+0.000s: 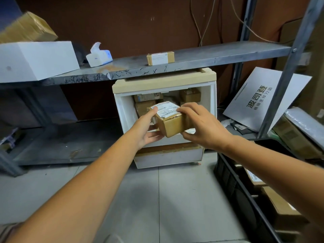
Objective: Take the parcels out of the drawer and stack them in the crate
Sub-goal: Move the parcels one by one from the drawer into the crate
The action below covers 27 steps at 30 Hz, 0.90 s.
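Note:
A small brown cardboard parcel (171,122) with a white shipping label on top hangs in front of the open white drawer (122,109). My left hand (146,128) holds its left side, thumb on the top edge. My right hand (201,126) grips its right side from above. Behind it, several more brown parcels (145,106) lie inside the drawer. The black crate (233,186) stands on the floor at the lower right, with cardboard parcels (282,209) inside it, partly hidden by my right forearm.
A grey metal shelf (201,57) runs above the drawer unit and carries a small labelled parcel (160,58), a tissue pack (99,57) and a white box (35,60). A grey printed bag (263,99) leans at the right behind a shelf post (287,71). Below is tiled floor (157,199).

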Tool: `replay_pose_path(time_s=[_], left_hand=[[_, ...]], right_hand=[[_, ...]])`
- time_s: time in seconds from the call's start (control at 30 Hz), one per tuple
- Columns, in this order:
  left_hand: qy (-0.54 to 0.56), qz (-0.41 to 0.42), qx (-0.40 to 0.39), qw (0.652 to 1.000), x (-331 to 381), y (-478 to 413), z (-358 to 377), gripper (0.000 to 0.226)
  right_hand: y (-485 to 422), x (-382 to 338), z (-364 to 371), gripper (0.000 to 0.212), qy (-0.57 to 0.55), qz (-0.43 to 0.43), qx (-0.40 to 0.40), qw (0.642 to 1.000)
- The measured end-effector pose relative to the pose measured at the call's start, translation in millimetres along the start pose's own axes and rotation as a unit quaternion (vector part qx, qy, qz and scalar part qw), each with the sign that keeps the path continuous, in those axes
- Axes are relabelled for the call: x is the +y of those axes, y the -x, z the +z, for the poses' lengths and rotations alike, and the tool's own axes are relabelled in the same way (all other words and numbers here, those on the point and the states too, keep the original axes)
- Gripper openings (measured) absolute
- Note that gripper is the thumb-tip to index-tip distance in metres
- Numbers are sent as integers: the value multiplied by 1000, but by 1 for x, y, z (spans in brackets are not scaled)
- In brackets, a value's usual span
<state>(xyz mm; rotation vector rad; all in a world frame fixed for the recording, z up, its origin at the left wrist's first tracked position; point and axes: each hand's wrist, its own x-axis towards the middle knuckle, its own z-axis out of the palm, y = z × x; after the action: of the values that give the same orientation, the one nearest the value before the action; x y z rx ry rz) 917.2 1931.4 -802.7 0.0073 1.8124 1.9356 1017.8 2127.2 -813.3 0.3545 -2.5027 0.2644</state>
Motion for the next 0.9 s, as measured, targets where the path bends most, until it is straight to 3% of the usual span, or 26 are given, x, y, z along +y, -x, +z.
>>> replay_pose_path(time_s=[0.1, 0.23, 0.4, 0.57, 0.7, 0.8, 0.9], left_hand=[[-14, 0, -1, 1000, 1, 0, -5, 38], [-13, -4, 9, 1000, 0, 0, -9, 41], [-38, -6, -13, 999, -1, 1, -16, 38], [14, 2, -36, 999, 0, 6, -13, 30], [41, 15, -60, 997, 2, 11, -14, 20], [2, 31, -59, 998, 2, 11, -17, 23], [-43, 51, -36, 997, 1, 8, -20, 40]], right_hand=[[-5, -3, -3, 68, -44, 48, 23, 998], [-12, -7, -8, 55, -159, 185, 72, 967], [-17, -8, -11, 37, -311, 311, 81, 894], [-20, -8, -5, 46, -445, 395, 77, 800], [-20, -8, -3, 47, -470, 453, 55, 756], [-17, -6, 0, 47, -423, 459, 29, 781], [-14, -5, 3, 49, -304, 401, -5, 864]])
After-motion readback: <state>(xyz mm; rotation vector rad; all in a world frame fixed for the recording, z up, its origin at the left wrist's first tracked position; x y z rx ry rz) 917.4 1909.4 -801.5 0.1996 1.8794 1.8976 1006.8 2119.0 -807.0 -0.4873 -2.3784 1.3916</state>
